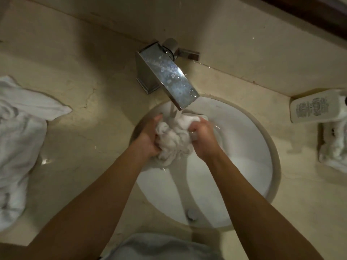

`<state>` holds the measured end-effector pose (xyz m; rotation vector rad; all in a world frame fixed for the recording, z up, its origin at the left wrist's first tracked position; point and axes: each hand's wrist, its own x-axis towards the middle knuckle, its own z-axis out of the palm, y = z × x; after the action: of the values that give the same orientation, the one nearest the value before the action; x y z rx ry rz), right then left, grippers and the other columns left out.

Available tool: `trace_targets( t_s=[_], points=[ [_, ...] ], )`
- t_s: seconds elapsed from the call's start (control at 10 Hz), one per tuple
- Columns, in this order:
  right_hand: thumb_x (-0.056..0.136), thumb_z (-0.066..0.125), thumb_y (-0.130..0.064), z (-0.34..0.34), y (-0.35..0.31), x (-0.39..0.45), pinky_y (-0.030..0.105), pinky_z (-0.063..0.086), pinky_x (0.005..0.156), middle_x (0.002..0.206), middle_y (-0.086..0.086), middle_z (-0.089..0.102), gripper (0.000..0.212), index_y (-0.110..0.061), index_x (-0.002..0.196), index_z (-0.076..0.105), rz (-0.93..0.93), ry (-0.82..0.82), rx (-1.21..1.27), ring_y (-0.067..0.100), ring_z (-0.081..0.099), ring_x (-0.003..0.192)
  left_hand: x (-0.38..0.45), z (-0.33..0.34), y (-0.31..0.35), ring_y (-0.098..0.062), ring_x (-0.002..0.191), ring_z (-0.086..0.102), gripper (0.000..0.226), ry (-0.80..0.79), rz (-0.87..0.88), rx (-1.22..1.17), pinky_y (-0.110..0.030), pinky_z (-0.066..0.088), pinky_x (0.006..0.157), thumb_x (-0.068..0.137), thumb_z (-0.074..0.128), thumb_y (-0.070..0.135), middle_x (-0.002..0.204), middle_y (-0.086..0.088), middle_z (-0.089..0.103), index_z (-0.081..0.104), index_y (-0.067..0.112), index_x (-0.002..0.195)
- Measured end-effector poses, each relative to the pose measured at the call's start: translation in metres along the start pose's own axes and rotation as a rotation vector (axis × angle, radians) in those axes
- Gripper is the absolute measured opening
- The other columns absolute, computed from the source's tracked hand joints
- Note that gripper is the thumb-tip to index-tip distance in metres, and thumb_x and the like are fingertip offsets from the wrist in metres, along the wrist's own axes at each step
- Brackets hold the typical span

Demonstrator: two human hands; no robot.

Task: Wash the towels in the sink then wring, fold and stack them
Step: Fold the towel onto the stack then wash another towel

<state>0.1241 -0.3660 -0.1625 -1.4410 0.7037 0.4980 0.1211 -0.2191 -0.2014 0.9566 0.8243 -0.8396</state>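
From the head camera, looking down, a round white sink (244, 162) is set into a beige stone surface (90, 102). A square chrome faucet (165, 74) reaches out from the back wall over the basin's far edge, and water runs from its spout in a stream straight down.

Both of the person's bare forearms reach in from the bottom of the view and meet over the far half of the basin. The left hand (148, 136) grips the left side of a bunched white towel (173, 139), fingers curled into the cloth. The right hand (202, 137) grips the right side of the same towel, its fingers also curled tight round the folds. The towel is scrunched into a wet lump between the two hands, held directly beneath the running water and above the basin floor. A metal drain plug (191, 214) sits in the near part of the basin, well apart from the towel.

On the surface to the left lies a loose heap of white towels (18, 132), crumpled and unfolded, reaching the frame's left edge. At the right edge, a white bottle (317, 107) with dark printed text lies on its side against the back ledge, and just below it another crumpled white cloth (334, 145) rests on the surface. Pale fabric (159, 246) shows at the bottom centre, between the forearms.
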Motion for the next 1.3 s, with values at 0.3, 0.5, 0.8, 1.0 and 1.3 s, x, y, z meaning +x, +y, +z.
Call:
trace_targets(
  t_s=[0.3, 0.5, 0.8, 1.0, 1.3],
  points=[
    [0.093, 0.066, -0.028, 0.010, 0.011, 0.011, 0.029, 0.055, 0.070, 0.081, 0.009, 0.072, 0.027, -0.003, 0.096, 0.073, -0.051, 0.143, -0.181, 0.016, 0.069, 0.074, -0.006, 0.042, -0.002, -0.022, 0.096, 0.060, 0.028, 0.137, 0.368, 0.505, -0.020, 0.049, 0.073, 0.104, 0.042, 0.033, 0.101, -0.005, 0.062, 0.062, 0.014, 0.105],
    [0.080, 0.055, -0.059, 0.048, -0.008, 0.018, 0.042, 0.054, 0.085, 0.095, 0.010, 0.074, 0.056, -0.010, 0.102, 0.070, -0.143, 0.082, -0.371, 0.028, 0.070, 0.092, -0.002, 0.036, -0.004, -0.021, 0.101, 0.063, 0.042, 0.170, 0.306, 0.320, -0.021, 0.052, 0.072, 0.107, 0.033, 0.023, 0.141, -0.022, 0.050, 0.045, -0.001, 0.140],
    [0.095, 0.058, -0.015, 0.028, 0.002, 0.013, 0.035, 0.054, 0.061, 0.081, 0.020, 0.068, 0.023, -0.008, 0.073, 0.061, -0.023, -0.051, -0.169, 0.025, 0.064, 0.070, -0.008, 0.031, -0.009, -0.023, 0.104, 0.058, 0.029, 0.393, 0.263, 0.229, -0.027, 0.045, 0.079, 0.104, 0.041, 0.022, 0.112, -0.007, 0.061, 0.058, 0.008, 0.122],
    [0.099, 0.048, -0.002, -0.031, 0.044, -0.013, 0.026, 0.052, 0.061, 0.100, 0.009, 0.064, 0.021, -0.014, 0.113, 0.058, 0.124, -0.156, -0.104, 0.018, 0.063, 0.080, -0.036, 0.018, 0.002, -0.016, 0.052, 0.055, 0.022, 0.234, 0.119, 0.013, -0.019, 0.045, 0.050, 0.092, 0.043, 0.002, 0.068, -0.006, 0.054, 0.054, 0.009, 0.075],
    [0.091, 0.060, -0.047, -0.044, 0.011, -0.026, 0.037, 0.054, 0.091, 0.106, 0.017, 0.071, 0.039, -0.013, 0.085, 0.080, 0.271, -0.283, 0.346, 0.024, 0.071, 0.087, -0.059, 0.019, -0.018, -0.009, 0.062, 0.054, 0.049, -0.243, -0.102, -0.332, -0.016, 0.043, 0.064, 0.082, 0.047, 0.057, 0.078, 0.002, 0.062, 0.073, 0.016, 0.084]
  ],
)
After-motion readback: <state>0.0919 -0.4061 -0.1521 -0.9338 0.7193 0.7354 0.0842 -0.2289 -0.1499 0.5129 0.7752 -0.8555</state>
